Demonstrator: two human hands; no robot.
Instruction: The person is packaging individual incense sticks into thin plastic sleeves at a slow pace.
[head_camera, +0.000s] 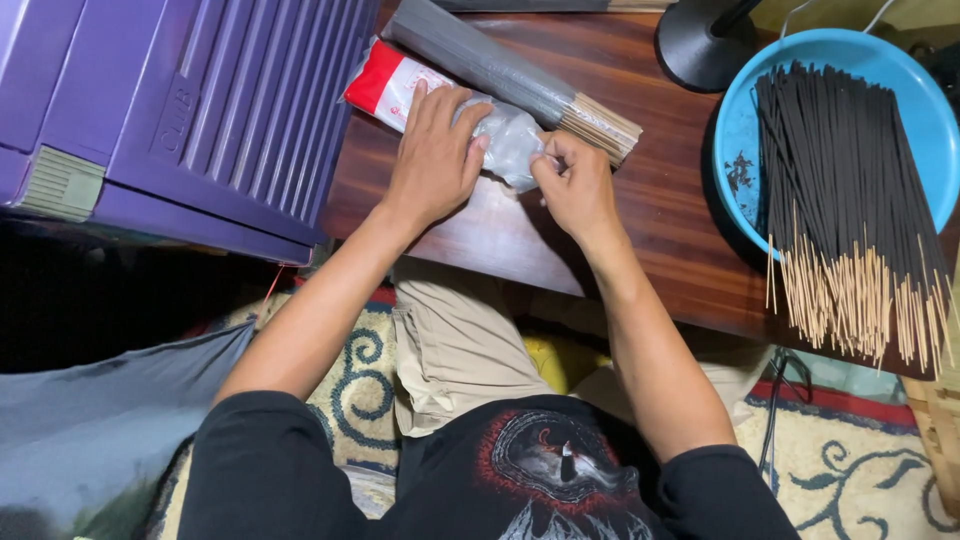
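A long clear plastic packet (405, 88) with a red and white printed end lies on the dark wooden table (640, 220). My left hand (432, 150) presses flat on its middle. My right hand (572, 180) pinches the packet's crumpled open end (515, 150) between thumb and fingers. Just behind the packet lies a tight bundle of dark incense sticks (510, 70) with pale bare ends pointing right.
A blue round basin (890, 70) at the right holds several loose dark incense sticks (850, 210), their pale ends overhanging the table edge. A purple plastic crate (190, 110) stands at the left. A black round lamp base (700, 45) sits at the back. Patterned rug below.
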